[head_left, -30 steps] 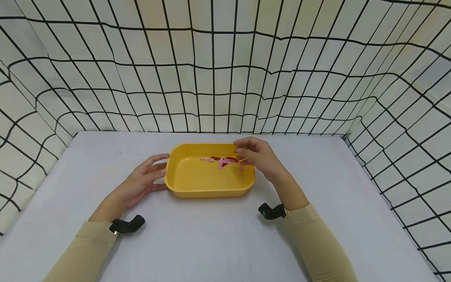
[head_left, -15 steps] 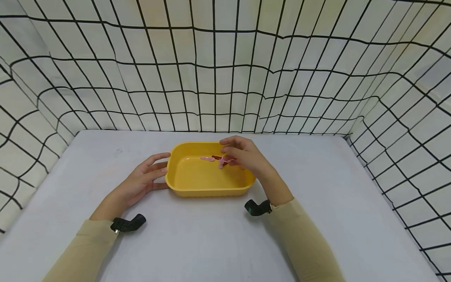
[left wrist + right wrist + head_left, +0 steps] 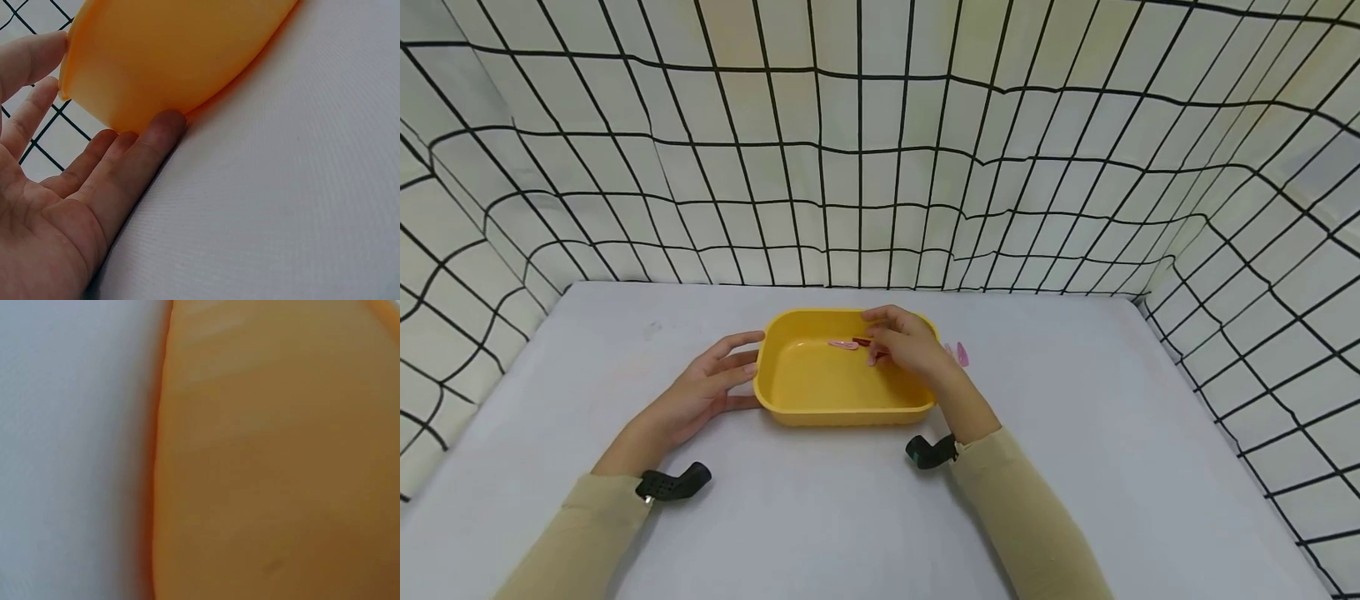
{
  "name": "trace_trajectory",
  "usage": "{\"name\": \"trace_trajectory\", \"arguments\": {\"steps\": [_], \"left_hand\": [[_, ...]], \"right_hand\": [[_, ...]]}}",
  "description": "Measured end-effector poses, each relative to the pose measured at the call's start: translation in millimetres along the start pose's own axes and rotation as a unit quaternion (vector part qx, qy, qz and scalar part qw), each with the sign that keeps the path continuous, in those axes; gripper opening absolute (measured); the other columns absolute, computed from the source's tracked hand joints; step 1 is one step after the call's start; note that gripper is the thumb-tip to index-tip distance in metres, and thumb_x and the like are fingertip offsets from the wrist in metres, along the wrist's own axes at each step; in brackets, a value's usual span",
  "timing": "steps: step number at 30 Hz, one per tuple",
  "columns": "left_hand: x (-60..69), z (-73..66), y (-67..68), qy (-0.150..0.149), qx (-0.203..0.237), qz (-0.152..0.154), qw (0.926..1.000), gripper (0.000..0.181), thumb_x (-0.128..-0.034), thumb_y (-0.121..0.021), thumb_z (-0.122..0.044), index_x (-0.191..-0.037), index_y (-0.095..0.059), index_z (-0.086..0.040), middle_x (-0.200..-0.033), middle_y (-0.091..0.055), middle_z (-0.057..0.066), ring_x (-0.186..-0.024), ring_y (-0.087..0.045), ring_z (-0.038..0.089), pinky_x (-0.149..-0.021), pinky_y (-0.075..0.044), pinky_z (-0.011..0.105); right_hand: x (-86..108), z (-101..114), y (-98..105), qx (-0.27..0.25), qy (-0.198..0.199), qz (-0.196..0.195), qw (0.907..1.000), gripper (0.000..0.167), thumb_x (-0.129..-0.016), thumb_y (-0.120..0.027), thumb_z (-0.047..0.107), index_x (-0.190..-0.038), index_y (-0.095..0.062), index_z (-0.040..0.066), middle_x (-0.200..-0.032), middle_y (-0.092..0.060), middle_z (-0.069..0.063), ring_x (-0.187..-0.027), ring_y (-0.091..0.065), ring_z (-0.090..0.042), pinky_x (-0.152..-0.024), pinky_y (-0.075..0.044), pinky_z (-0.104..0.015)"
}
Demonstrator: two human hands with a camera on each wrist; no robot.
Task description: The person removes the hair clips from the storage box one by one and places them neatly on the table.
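Where the enclosure rises behind and at both sides, black mesh (image 3: 860, 108) hangs in a slightly wavy grid over pale, smooth-looking sheeting (image 3: 880, 179), cut off by the frame's upper edge. Below it spreads a white table (image 3: 820, 517), its covering finely ribbed in the left wrist view. Two beige sleeves (image 3: 1033, 521) of plain, lightly creased cloth run out at the bottom edge. Near the table's far side sits a yellow tray (image 3: 808, 379), oblong and round-cornered, with a smooth sheen, a thin rim and sloping walls; the right wrist view shows mostly its blurred outer wall, the fingers out of sight. The left hand (image 3: 703, 385) lies with fingers spread and loosely bent, their tips touching the tray's left end without wrapping round it. The right hand (image 3: 906, 342) reaches into the tray's right half, fingers bent downward; whether they pinch anything cannot be told. Dark, curved wrist cameras (image 3: 674, 482) jut inward from both cuffs. Smallest are the slender pieces: pink pieces (image 3: 843, 344) and a red piece (image 3: 861, 342) inside the tray, partly covered by the right fingers, and tapered pink clips (image 3: 962, 354) on the table just beyond the tray's right wall, one half hidden.
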State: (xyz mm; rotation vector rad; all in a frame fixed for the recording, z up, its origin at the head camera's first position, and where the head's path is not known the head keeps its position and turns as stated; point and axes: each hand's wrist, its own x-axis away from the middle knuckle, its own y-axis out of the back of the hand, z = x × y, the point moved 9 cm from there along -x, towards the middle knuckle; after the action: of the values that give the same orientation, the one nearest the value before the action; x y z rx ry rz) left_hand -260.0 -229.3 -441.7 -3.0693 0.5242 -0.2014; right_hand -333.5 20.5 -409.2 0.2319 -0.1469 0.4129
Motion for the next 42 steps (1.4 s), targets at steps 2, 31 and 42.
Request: {"name": "trace_trajectory", "arguments": {"steps": [2,31,42], "left_hand": [[-0.7,-0.4,-0.9,-0.002,0.000,0.001,1.0000,0.051,-0.1048,-0.052,-0.020,-0.152,-0.033,-0.020,-0.154,-0.033,0.019,-0.116,-0.063,0.018,-0.092,-0.058,0.040],[-0.5,0.0,-0.9,-0.003,0.009,0.006,0.9999,0.051,-0.1047,-0.052,-0.019,-0.152,-0.034,-0.020,-0.155,-0.034,0.017,-0.117,-0.063,0.019,-0.092,-0.058,0.041],[-1.2,1.0,-0.7,-0.004,0.009,0.004,0.9999,0.052,-0.1044,-0.053,-0.019,-0.153,-0.033,-0.018,-0.155,-0.032,0.020,-0.117,-0.063,0.019,-0.092,-0.058,0.042]], "right_hand": [[0.0,0,2,0.032,0.006,-0.013,0.9994,0.031,-0.104,-0.052,0.013,-0.134,-0.057,0.007,-0.124,-0.060,-0.019,-0.096,-0.062,-0.037,-0.090,-0.058,-0.043],[2.0,-2,-13,0.323,0.042,0.013,0.9454,0.041,-0.081,-0.084,0.022,-0.120,-0.070,0.016,-0.100,-0.065,0.002,-0.093,-0.057,-0.017,-0.084,-0.053,-0.026],[5.9,5,-26,0.443,0.108,0.036,0.8890,0.038,-0.079,-0.085,0.027,-0.114,-0.073,0.017,-0.091,-0.066,0.008,-0.087,-0.058,-0.011,-0.084,-0.052,-0.025]]}}
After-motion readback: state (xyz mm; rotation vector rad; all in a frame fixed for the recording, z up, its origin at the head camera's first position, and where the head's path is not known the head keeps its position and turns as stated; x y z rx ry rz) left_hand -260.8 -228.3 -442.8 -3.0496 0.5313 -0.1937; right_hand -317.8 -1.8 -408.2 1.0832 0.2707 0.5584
